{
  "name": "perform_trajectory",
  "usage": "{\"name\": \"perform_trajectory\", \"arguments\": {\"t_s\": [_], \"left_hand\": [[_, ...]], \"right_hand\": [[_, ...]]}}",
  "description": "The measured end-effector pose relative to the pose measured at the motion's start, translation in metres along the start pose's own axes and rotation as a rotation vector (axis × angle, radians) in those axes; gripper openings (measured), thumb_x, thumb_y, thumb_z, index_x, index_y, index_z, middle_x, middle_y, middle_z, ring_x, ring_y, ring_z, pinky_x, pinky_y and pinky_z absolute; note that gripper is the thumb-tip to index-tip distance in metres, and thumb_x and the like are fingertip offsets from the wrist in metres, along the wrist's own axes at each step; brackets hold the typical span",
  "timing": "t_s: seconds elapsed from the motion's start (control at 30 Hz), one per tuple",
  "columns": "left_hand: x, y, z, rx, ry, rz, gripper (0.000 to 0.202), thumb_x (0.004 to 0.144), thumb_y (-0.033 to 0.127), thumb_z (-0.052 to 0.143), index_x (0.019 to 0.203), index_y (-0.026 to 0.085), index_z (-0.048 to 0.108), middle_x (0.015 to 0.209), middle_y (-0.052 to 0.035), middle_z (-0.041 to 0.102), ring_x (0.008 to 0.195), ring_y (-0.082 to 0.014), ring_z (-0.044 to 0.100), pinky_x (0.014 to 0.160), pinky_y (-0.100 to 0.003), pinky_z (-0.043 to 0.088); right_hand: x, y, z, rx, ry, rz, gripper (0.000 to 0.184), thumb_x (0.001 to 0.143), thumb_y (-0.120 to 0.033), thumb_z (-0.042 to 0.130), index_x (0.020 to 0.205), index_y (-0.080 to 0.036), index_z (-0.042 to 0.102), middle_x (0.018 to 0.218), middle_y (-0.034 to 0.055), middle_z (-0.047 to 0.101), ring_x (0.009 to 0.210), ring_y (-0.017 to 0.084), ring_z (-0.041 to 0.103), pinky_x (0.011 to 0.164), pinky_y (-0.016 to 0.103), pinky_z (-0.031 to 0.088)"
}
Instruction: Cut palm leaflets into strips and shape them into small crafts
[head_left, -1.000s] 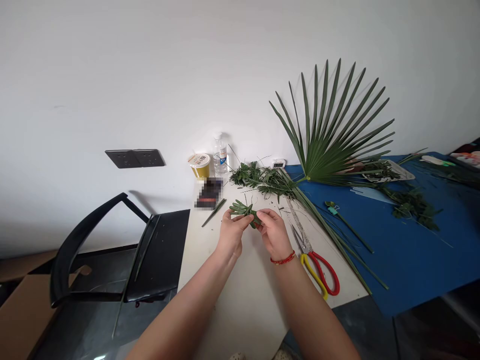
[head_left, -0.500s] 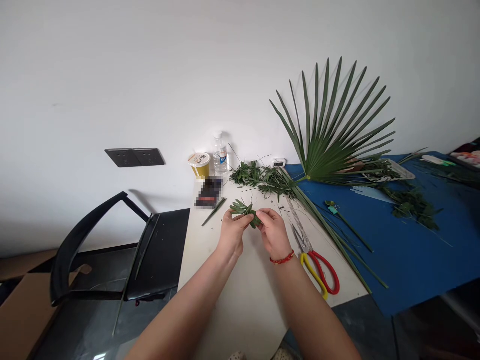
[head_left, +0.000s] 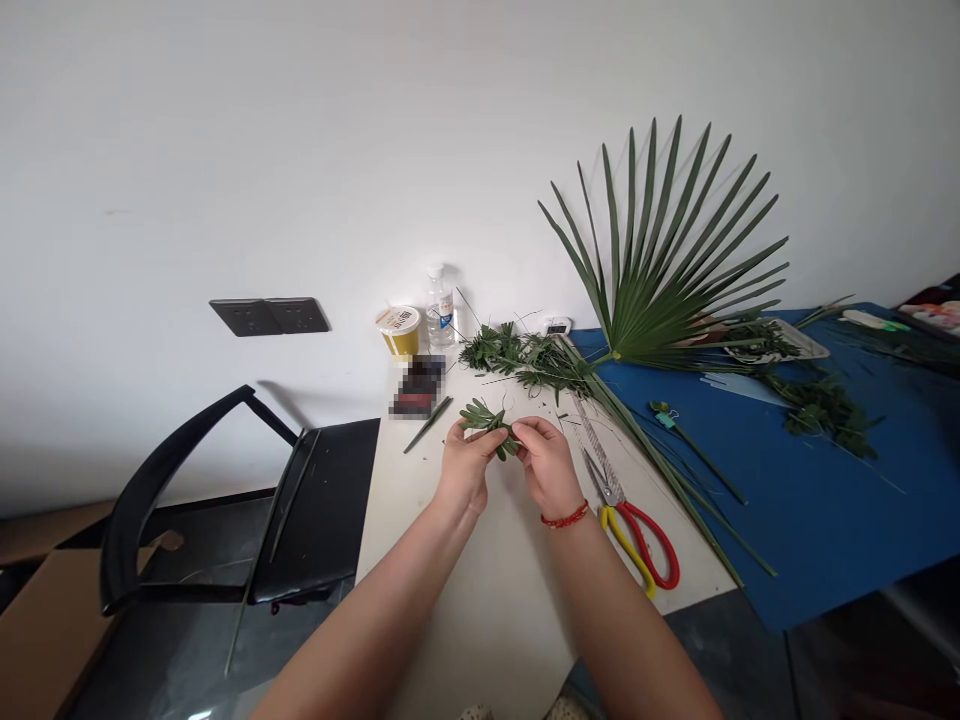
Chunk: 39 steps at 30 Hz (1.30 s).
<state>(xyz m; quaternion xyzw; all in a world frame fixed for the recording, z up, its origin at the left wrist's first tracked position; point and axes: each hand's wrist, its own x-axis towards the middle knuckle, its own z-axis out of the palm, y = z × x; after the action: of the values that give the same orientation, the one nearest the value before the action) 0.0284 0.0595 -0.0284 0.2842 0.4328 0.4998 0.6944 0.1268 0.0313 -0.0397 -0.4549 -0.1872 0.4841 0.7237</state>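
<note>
Between my two hands, above the white table, is a small green piece woven from leaf strips, with leaf ends fanning out on its left. My left hand pinches its lower middle between thumb and fingers. At its right side, my right hand is closed with thumb and forefinger on the leaf; the other fingers curl out of sight. To the right of that hand lie scissors with one red and one yellow handle. A short cut leaf piece rests on the table at the left.
Behind my hands lies a heap of green woven leaf pieces. A plastic bottle and a yellow tub stand by the wall. A large fan palm leaf rises at the right over a blue table. A black chair stands left.
</note>
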Motion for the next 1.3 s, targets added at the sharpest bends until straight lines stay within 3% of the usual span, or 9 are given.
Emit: {"name": "perform_trajectory", "arguments": {"t_s": [0.43,0.7,0.93,1.3], "left_hand": [[0.001,-0.002,0.0,0.013,0.014,0.015,0.047,0.056,0.013,0.083,0.094,0.02,0.055,0.072,0.001,0.07,0.067,-0.0153,0.064,0.069,-0.03,0.043],[0.004,-0.003,-0.002,0.021,0.024,0.016,0.052,0.056,0.013,0.084,0.098,0.019,0.054,0.072,0.0,0.071,0.07,-0.0181,0.067,0.078,-0.036,0.048],[0.001,0.003,-0.002,0.029,0.011,-0.001,0.046,0.056,0.018,0.084,0.092,0.019,0.056,0.072,-0.0013,0.071,0.069,-0.0177,0.066,0.075,-0.035,0.046],[-0.001,0.004,-0.001,-0.004,0.026,-0.007,0.055,0.054,0.014,0.086,0.097,0.02,0.053,0.072,-0.0009,0.072,0.07,-0.0177,0.066,0.074,-0.033,0.046]], "right_hand": [[0.003,0.005,0.0,-0.036,0.045,-0.029,0.016,0.061,-0.026,0.08,0.064,-0.019,0.067,0.064,-0.0017,0.062,0.062,0.014,0.053,0.062,0.03,0.042],[0.008,0.011,-0.003,-0.024,0.056,-0.038,0.016,0.063,-0.029,0.08,0.066,-0.019,0.068,0.066,-0.0013,0.065,0.065,0.014,0.055,0.066,0.03,0.045],[0.011,0.013,-0.005,-0.014,0.043,-0.037,0.019,0.062,-0.031,0.082,0.067,-0.019,0.068,0.067,-0.0009,0.066,0.066,0.015,0.057,0.065,0.029,0.045],[0.012,0.015,-0.005,0.004,0.03,-0.015,0.02,0.062,-0.032,0.083,0.067,-0.019,0.069,0.066,-0.0012,0.066,0.066,0.015,0.058,0.066,0.029,0.046]]}}
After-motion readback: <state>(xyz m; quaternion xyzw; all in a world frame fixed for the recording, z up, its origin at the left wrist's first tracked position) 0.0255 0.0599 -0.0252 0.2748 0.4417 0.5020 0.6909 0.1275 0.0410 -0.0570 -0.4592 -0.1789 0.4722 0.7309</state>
